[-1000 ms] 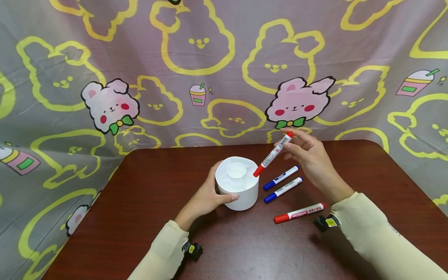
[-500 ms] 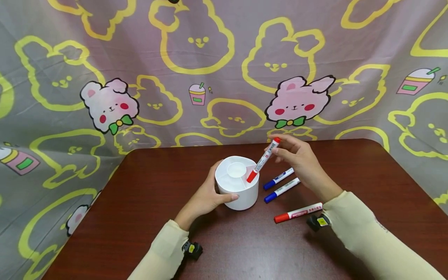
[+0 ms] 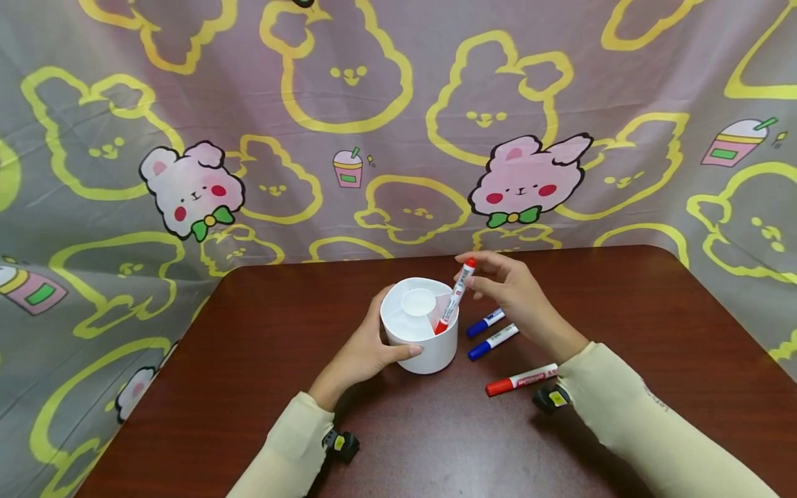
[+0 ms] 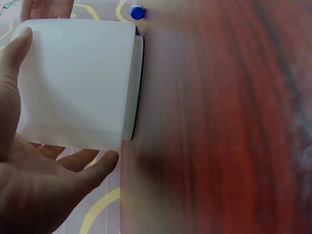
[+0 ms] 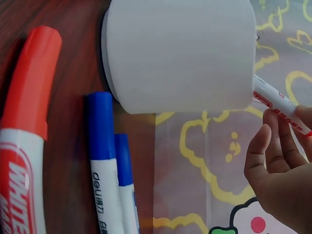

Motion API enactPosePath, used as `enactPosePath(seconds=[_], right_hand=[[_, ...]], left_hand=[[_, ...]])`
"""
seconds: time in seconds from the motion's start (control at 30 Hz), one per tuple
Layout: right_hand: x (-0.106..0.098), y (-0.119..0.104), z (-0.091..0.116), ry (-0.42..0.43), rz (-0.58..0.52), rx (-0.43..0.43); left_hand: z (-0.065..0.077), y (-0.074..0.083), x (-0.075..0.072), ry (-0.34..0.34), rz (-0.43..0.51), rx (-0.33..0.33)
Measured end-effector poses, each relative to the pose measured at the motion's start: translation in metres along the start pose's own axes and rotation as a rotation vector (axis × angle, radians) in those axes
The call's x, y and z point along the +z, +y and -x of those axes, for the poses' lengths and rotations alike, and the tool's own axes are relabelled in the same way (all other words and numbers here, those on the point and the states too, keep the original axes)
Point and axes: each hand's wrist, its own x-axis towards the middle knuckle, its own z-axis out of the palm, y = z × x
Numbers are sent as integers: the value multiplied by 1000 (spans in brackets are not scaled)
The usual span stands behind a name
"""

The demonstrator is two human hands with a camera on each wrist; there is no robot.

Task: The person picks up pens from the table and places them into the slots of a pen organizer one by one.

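My left hand (image 3: 367, 349) grips a white round pen holder (image 3: 429, 354) from its left side, thumb across the front and fingers round the back. Dividers split the holder's top around a round middle cup. In my right hand (image 3: 513, 287), thumb and fingers pinch a red-capped whiteboard marker (image 3: 458, 294) near its upper end. The marker leans, cap down, inside the right-hand compartment; how deep its tip reaches is hidden. In the right wrist view, the marker (image 5: 278, 103) sticks out past the holder's rim.
Two blue-capped markers (image 3: 495, 340) lie on the dark wooden table (image 3: 280, 366), right of the holder, partly behind the right hand. Nearer the front lies another red marker (image 3: 519, 380), its end by the right sleeve. A patterned cloth (image 3: 398, 124) hangs behind the table.
My right hand has moved left and down, bringing the red marker from above the holder's right rim into the compartment, now steeper. The left hand and holder have stayed in place.
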Motion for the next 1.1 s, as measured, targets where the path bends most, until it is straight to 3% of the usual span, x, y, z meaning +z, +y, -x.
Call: enactPosePath(seconds=[1.1], right_hand=[[20,10,1,-15,27,69]], left_hand=[[-1,0,-1,-13,1,11]])
